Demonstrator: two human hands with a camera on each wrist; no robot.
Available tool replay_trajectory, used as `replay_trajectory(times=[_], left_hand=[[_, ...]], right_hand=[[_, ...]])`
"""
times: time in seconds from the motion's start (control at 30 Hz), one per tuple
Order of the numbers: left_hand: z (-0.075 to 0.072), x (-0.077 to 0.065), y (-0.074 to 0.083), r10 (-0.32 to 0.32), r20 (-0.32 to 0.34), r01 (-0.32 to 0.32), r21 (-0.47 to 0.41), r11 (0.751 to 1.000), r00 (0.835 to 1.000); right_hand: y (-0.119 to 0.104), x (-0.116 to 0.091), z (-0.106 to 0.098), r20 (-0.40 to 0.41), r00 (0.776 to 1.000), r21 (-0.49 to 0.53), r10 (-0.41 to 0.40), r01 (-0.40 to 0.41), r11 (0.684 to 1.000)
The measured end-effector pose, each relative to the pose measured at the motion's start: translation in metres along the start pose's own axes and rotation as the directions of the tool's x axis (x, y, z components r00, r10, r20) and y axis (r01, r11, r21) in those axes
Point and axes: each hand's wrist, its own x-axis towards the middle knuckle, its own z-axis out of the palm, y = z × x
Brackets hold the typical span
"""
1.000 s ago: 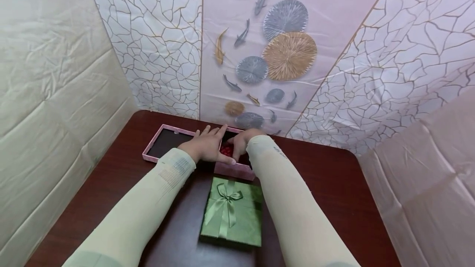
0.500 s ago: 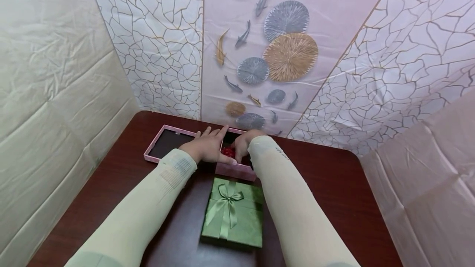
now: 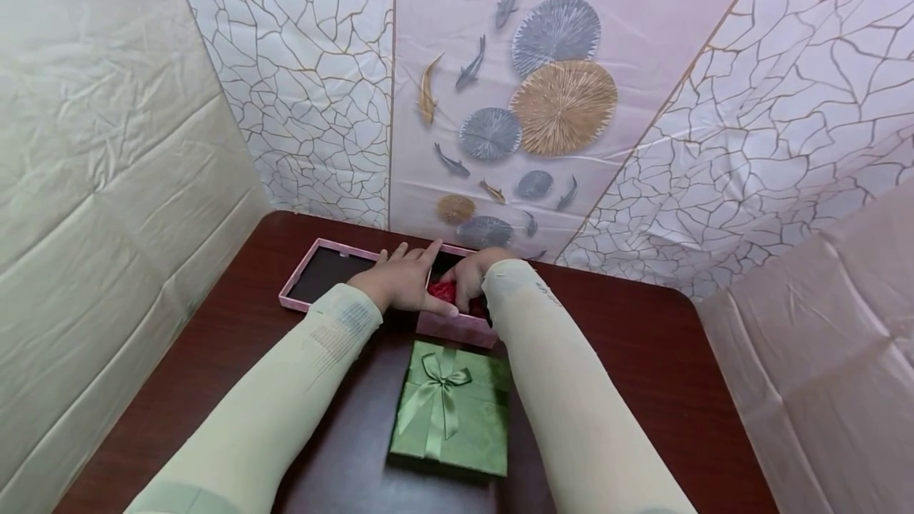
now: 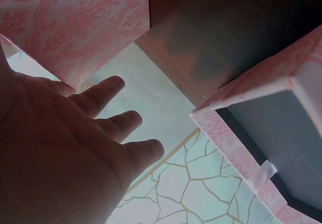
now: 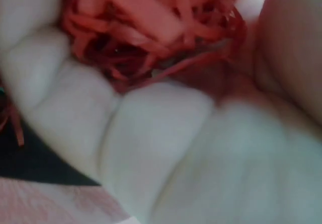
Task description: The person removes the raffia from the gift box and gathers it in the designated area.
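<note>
Ctr: R hand [image 3: 473, 276] fingers curled rnd red shreds [image 3: 443, 292], more visible than b4, prob. being gathered; L hand [image 3: 403, 280] fingers spread against pink box [image 3: 457, 329].

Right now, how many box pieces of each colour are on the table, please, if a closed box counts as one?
Pink: 2, the open box holding red paper shreds and the shallow black-lined piece
Green: 1, the closed gift box
Total: 3
</note>
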Motion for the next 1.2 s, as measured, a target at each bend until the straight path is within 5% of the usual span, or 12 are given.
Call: replay_trajectory(times=[0.4,0.63,0.77,0.93,1.2], left_hand=[[0.002,0.0,0.001,-0.023,0.0,0.023,0.003,1.0,1.0],[0.003,0.001,0.002,-0.025,0.003,0.025,0.013,1.0,1.0],[0.002,0.0,0.004,-0.03,0.018,0.03,0.009,1.0,0.999],[0.0,-0.001,0.006,-0.038,0.033,0.038,0.006,0.999,0.999],[0.002,-0.004,0.01,-0.052,0.047,0.052,-0.004,0.999,0.998]], right_hand=[[0.003,-0.027,-0.004,-0.098,0.993,0.254,-0.069,0.092,0.963],[0.02,-0.041,-0.004,-0.259,0.95,0.109,-0.173,0.207,0.972],[0.031,-0.045,0.0,-0.389,0.899,0.084,-0.202,0.253,0.964],[0.044,-0.048,0.01,-0.57,0.793,0.095,-0.217,0.326,0.941],[0.062,-0.059,0.027,-0.736,0.657,0.215,-0.162,0.454,0.865]])
